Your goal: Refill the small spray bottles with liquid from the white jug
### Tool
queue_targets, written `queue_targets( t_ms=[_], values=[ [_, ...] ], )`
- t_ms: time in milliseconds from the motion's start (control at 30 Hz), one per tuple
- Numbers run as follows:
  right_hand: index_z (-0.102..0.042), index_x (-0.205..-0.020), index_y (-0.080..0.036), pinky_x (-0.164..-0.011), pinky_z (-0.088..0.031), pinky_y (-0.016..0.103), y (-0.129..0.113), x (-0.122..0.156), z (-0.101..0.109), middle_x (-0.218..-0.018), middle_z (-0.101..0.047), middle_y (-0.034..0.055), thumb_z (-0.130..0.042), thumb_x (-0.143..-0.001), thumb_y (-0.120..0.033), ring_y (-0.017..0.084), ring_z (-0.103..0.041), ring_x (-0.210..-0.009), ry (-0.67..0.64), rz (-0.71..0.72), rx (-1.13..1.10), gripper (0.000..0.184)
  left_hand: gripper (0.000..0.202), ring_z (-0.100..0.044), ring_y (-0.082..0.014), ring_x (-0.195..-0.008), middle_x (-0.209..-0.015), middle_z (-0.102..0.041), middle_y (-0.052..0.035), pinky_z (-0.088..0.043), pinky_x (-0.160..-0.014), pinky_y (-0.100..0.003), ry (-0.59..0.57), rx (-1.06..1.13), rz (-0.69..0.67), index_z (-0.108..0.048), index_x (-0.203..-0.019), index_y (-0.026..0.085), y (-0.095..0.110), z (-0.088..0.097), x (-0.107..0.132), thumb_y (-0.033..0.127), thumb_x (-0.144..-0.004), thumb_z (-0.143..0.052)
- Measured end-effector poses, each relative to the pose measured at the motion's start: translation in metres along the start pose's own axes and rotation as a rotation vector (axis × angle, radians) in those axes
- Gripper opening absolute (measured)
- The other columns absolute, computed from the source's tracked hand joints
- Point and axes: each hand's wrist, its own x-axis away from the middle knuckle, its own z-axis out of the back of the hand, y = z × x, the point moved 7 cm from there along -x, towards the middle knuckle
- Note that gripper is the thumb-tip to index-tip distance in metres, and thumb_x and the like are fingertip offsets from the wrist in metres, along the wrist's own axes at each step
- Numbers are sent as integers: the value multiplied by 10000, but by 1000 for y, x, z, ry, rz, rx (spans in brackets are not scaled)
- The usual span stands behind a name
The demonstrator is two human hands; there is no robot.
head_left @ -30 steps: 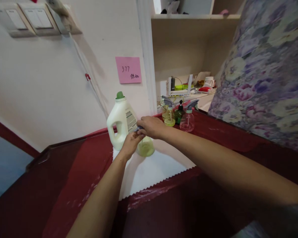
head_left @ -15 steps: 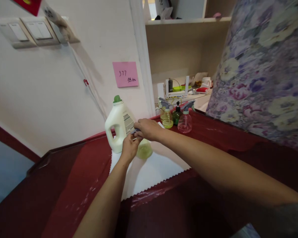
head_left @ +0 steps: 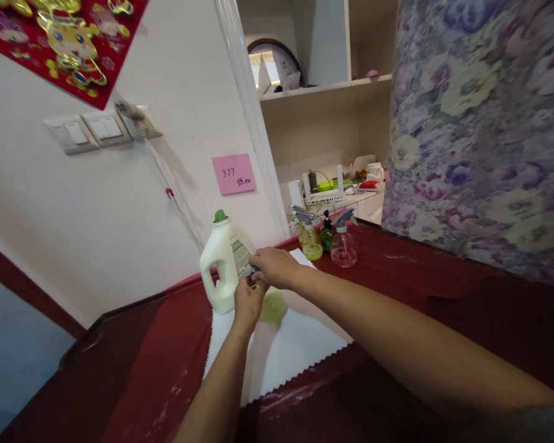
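Note:
A small round bottle of yellow-green liquid point(head_left: 274, 306) stands on a white cloth point(head_left: 286, 344). My left hand point(head_left: 248, 303) is closed round its side. My right hand point(head_left: 273, 267) is closed over its top, fingers pinched on a grey sprayer head that is mostly hidden. Just behind my hands stands a white jug with a green cap point(head_left: 221, 266), upright at the cloth's back edge.
The cloth lies on a dark red table point(head_left: 397, 271) against a white wall. Three small spray bottles point(head_left: 325, 237) stand at the back. A flowered cover point(head_left: 480, 129) rises at the right. A pink note point(head_left: 233, 174) and wall switches point(head_left: 92, 129) hang above.
The view has tilted upward, so everything sits lower in the picture. My hands stay on the small bottle; the left hand has shifted slightly lower along its side.

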Motion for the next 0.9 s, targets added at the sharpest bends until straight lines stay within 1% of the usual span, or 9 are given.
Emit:
queue_targets(
  t_ms=[67,133,333,467,567,667,767,833,900],
  values=[
    [-647,-1166,-180,-879,-582,438,0,0,0,-1191,-671,67,-649,-975,-390,234,-662,-1061,-3,2,-4,284,364,-671,-228,-854,-922,-713,-53,-512,-780,-345,24,-1,14,-588,-949,187,-4,1,-1,452,-741,-725],
    [-646,-1170,-180,-885,-579,441,1,-1,0,-1193,-670,68,-648,-975,-399,235,-660,-1065,-6,11,-11,293,376,-683,-235,-869,-937,-724,-61,-522,-785,-353,10,10,19,-593,-931,192,-7,2,-2,478,-732,-736],
    [-649,-1164,-178,-894,-576,445,5,-2,-2,-1198,-670,67,-647,-977,-381,237,-658,-1075,-4,28,-47,276,388,-684,-275,-999,-971,-756,-85,-528,-890,-393,-138,43,16,-659,-907,178,-5,2,-3,514,-735,-753],
    [-658,-1151,-175,-917,-570,461,5,-1,-1,-1207,-674,69,-665,-966,-373,244,-655,-1096,8,16,-87,271,414,-654,-306,-1155,-1121,-759,-118,-475,-1038,-443,-225,46,7,-689,-982,171,4,-1,0,543,-800,-701],
    [-675,-1124,-176,-969,-540,501,3,0,6,-1203,-683,70,-664,-964,-398,258,-644,-1133,34,0,-142,274,468,-551,-335,-1343,-1324,-696,-144,-373,-1154,-489,-246,17,21,-692,-1112,173,9,2,4,536,-815,-694],
    [-641,-1250,-195,-1069,-455,579,7,7,17,-1329,-640,94,-658,-955,-465,306,-577,-1265,127,-28,-239,401,557,-466,-357,-1434,-1448,-619,-153,-312,-1199,-517,-252,-20,49,-684,-1202,184,7,7,9,513,-758,-749],
    [-471,-1463,-221,-1154,-369,578,21,25,21,-1554,-463,115,-610,-984,-455,324,-438,-1419,302,-119,-382,550,587,-496,-366,-1415,-1445,-625,-155,-367,-1172,-516,-234,-35,73,-696,-1198,199,0,14,15,506,-706,-782],
    [-414,-1495,-216,-1164,-366,545,36,43,11,-1572,-432,115,-533,-1029,-356,302,-420,-1432,411,-241,-485,500,609,-517,-376,-1396,-1436,-631,-165,-413,-1139,-516,-185,-43,91,-699,-1189,201,-5,21,17,488,-662,-808],
    [-453,-1449,-193,-1125,-413,532,49,63,-10,-1492,-504,124,-507,-1030,-256,292,-482,-1374,454,-370,-583,427,632,-546,-400,-1363,-1421,-634,-192,-452,-1097,-530,-102,-56,111,-699,-1172,191,-2,32,18,480,-624,-826]
  ],
)
